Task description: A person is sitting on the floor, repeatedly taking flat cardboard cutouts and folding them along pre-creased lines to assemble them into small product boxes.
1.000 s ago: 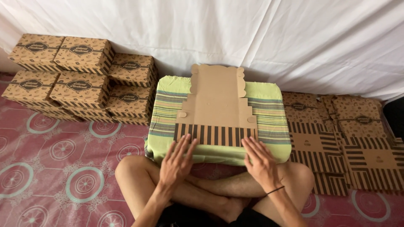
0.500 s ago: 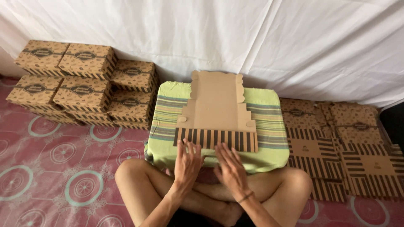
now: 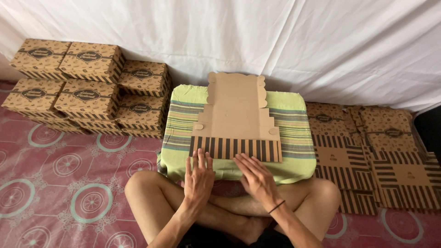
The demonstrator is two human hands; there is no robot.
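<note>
Flat brown cardboard box blank (image 3: 235, 120) lay on green striped cushion (image 3: 294, 124), striped near edge under fingertips | left hand (image 3: 198, 177), right hand (image 3: 257, 178) flat, open, gripping nothing | folded boxes (image 3: 87, 92) stacked left; flat blanks (image 3: 376, 151) right; patterned floor (image 3: 59, 183) free.

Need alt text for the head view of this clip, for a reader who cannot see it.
A person sitting cross-legged presses the left hand and right hand on the striped near flap of a flat cardboard box blank lying on a green striped cushion. Folded boxes are stacked to the left, flat blanks piled to the right, against a white sheet.
</note>
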